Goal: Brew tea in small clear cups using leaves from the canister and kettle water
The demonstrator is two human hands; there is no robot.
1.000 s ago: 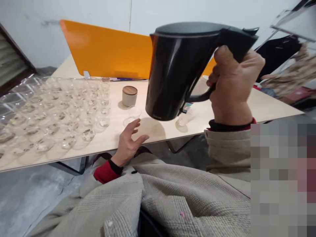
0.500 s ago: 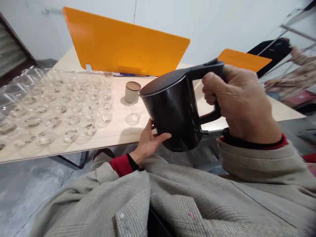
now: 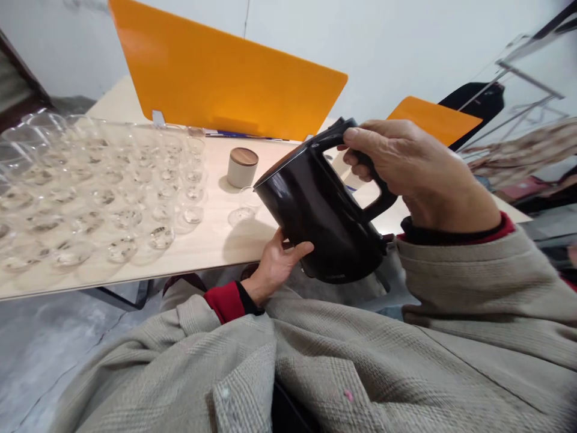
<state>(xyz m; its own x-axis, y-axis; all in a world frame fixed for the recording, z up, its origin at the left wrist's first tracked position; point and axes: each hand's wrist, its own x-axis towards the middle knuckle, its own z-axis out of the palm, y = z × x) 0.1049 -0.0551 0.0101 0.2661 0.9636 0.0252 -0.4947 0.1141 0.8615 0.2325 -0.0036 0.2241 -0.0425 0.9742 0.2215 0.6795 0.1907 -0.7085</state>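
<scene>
A black electric kettle [image 3: 320,210] is held up over the table's front edge, tilted with its spout end towards the left. My right hand [image 3: 406,162] is wrapped round its handle, the thumb along the top. Low on the kettle's left side rests my left hand [image 3: 274,261], its thumb against the body and its other fingers partly hidden behind it. Just beyond the spout a single clear glass [image 3: 243,211] stands on the table [image 3: 211,255], partly covered by the kettle. No stream of liquid can be made out.
Many clear glasses [image 3: 103,198] with dark bits at their bottoms crowd the table's left side. A pale canister [image 3: 241,171] with a wooden lid stands behind the single glass. An orange divider [image 3: 225,78] rises at the back; a metal rack [image 3: 532,84] stands at right.
The kettle has tipped further to the left, its handle top moving left and its base swinging right. My right hand has moved left with it; my left hand stays against the body.
</scene>
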